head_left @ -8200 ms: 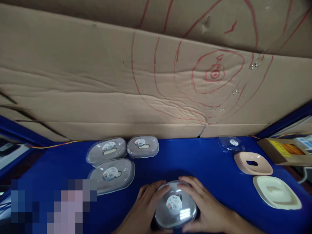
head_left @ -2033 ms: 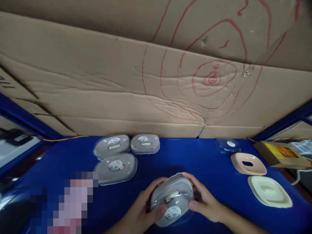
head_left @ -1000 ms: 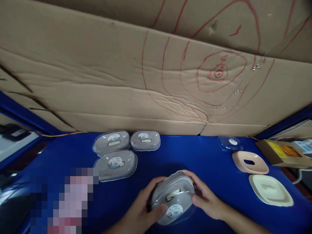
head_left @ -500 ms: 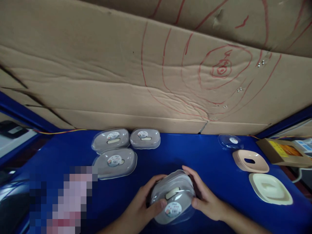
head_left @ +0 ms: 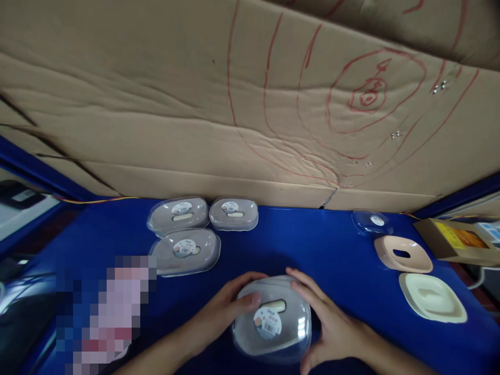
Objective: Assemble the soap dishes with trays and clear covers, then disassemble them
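Between my hands is a grey oval soap dish (head_left: 261,341) under a clear lid (head_left: 291,297), with a round label and a pale slot on top. My left hand (head_left: 230,302) grips its left side, thumb lying on the lid. Around the right side curves my right hand (head_left: 332,328), fingers at the far right corner and thumb low at the near right edge. Three similar lidded grey dishes stand back left: one at the rear (head_left: 179,216), one beside it (head_left: 234,214) and one nearer (head_left: 185,252).
On the right lie a loose clear lid (head_left: 371,223), a pink oval tray with a slot (head_left: 404,252) and a cream oval dish (head_left: 433,297). A cardboard box (head_left: 457,242) sits past them. A cardboard wall (head_left: 156,94) closes off the back of the blue table (head_left: 304,234). A blurred-out patch (head_left: 113,312) covers the lower left.
The lid now sits level over the grey dish, where it was tilted before. My right thumb has slid down to the near right edge, and my left thumb has moved up.
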### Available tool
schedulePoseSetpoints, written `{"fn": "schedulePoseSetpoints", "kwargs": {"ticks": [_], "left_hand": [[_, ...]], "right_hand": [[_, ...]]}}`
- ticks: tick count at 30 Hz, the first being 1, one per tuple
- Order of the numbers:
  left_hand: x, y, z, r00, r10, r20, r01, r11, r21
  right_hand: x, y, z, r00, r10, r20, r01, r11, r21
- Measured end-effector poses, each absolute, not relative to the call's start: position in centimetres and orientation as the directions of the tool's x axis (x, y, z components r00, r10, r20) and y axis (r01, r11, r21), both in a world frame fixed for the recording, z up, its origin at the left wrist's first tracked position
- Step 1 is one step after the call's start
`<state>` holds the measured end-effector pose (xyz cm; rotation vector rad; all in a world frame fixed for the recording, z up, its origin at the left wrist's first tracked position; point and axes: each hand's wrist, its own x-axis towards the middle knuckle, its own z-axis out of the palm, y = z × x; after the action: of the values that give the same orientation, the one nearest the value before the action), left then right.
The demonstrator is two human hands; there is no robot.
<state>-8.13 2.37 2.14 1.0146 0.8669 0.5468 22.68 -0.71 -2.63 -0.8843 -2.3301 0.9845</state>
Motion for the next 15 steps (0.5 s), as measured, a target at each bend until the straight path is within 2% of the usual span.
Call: {"fn": "schedulePoseSetpoints", "kwargs": {"ticks": [4,7,11,15], "left_hand": [[-8.2,2.3,1.6,0.556,0.762,-0.332,0.039,0.375,0.926],[-8.2,2.2,1.3,0.553,0.776,-0.303,0.055,0.329,0.943],[-8.3,2.0,1.6,0.481,0.839,-0.255,0.179,0.191,0.965],[-8.4,1.8,1.7,0.416,0.9,-0.131,0.336,-0.018,0.942]], "right_hand": [[22.4,-0.4,-1.6,-0.702,0.711,0.037,0.53,0.557,-0.639],[22.1,0.0,-0.8,-0.704,0.711,-0.007,0.579,0.567,-0.586],[21.8,0.2,-0.4,-0.688,0.725,-0.027,0.572,0.519,-0.635],[21.7,0.4,-0.3,-0.667,0.745,-0.023,0.559,0.48,-0.676]]}}
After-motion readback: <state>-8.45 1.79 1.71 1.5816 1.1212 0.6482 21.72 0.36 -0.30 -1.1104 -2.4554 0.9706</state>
